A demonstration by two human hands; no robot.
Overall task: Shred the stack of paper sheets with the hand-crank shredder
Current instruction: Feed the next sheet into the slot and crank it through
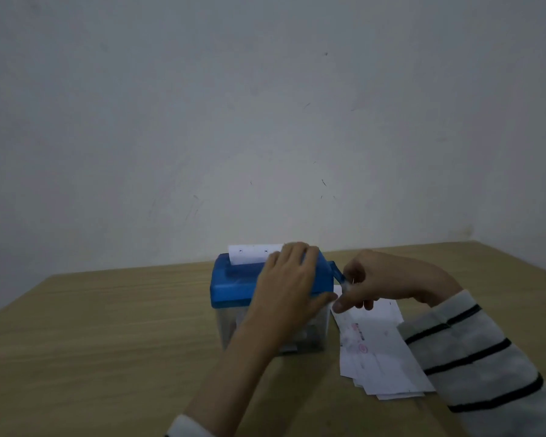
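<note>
Several loose sheets make up the paper stack (380, 351), fanned flat on the worktop (108, 326) toward its near right part, just right of the shredder and partly under the striped sleeve (486, 357); the exact count cannot be told, since only a few offset edges show at the near corner of the pile; such sheets are light, limp and slick against each other, so I judge each is best lifted singly by a short edge and kept taut; two at once would likely jam a small cutter.

One shredder (273, 298) stands mid-worktop, nearer the far edge than the near one; its blue lid sits on a clear bin, in which the contents are too dim to make out; it looks like light plastic that would skid or tip under cranking, so it wants a hand pressing down on the lid.

Two hands are at work; the left hand (289, 279) lies across the lid, fingers spread and fairly straight, thumb down the near face, pressing rather than clasping; the right hand (375, 282) has its grip pinched on the small crank handle (344, 283) at the shredder's right end, fingers curled round the knob.

One sheet (252, 253) stands upright in the slot at the far side of the lid, partly fed; only its top shows.
</note>
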